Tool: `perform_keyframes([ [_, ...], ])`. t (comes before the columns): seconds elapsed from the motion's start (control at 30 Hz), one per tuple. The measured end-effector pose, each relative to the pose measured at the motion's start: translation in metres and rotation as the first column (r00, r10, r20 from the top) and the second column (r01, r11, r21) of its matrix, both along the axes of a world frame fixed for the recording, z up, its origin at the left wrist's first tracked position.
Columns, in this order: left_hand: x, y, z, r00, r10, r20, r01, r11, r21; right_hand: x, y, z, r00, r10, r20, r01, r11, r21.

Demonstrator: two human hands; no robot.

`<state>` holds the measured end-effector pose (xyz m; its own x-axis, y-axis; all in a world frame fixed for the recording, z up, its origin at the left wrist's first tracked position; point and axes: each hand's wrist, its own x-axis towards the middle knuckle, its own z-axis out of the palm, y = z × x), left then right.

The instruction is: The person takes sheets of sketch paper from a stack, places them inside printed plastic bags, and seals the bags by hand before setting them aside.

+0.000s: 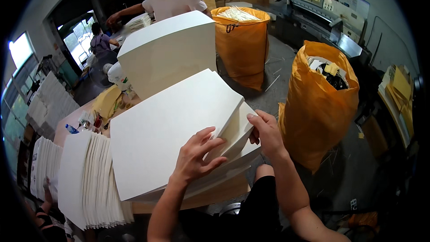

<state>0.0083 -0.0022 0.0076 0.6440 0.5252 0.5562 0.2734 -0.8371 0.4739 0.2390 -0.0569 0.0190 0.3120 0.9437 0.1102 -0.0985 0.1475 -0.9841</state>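
Observation:
A tall stack of large white paper sheets (170,125) lies on the table in front of me. At its right end the upper sheets are raised, leaving a gap above the sheets below. My right hand (267,132) pinches the corner of some sheets (239,130) at this end, thumb on top and fingers curled beneath. My left hand (197,154) is at the stack's near edge beside the gap, fingers spread and apart. Whether its fingertips touch the paper is hard to tell. How many sheets the right hand holds is hidden.
Behind stands a taller white stack (172,54); fanned sheets (89,179) are at the left. Two orange sacks (242,47) (320,107) stand on the floor to the right. A person (172,0) works across the table. A cutting machine (327,11) is at the back right.

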Motion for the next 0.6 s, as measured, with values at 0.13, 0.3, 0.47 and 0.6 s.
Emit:
perform_keyframes([
  [0.13, -0.002, 0.001, 0.003, 0.999, -0.030, -0.017, 0.030, 0.999, 0.024, 0.002, 0.000, -0.001, 0.981, 0.078, -0.176, -0.081, 0.997, -0.014],
  [0.3, 0.000, 0.003, -0.003, 0.999, -0.030, 0.018, 0.031, 0.999, -0.045, 0.005, 0.002, 0.004, 0.985, 0.091, -0.149, -0.095, 0.995, -0.018],
  [0.47, 0.000, 0.006, 0.000, 0.998, -0.061, 0.032, 0.063, 0.994, -0.091, 0.015, 0.001, 0.005, 0.990, 0.137, -0.036, -0.139, 0.989, -0.043],
  [0.6, 0.000, 0.005, -0.002, 0.999, -0.031, 0.036, 0.033, 0.997, -0.073, 0.019, 0.001, 0.002, 0.981, 0.185, -0.054, -0.186, 0.982, -0.019],
])
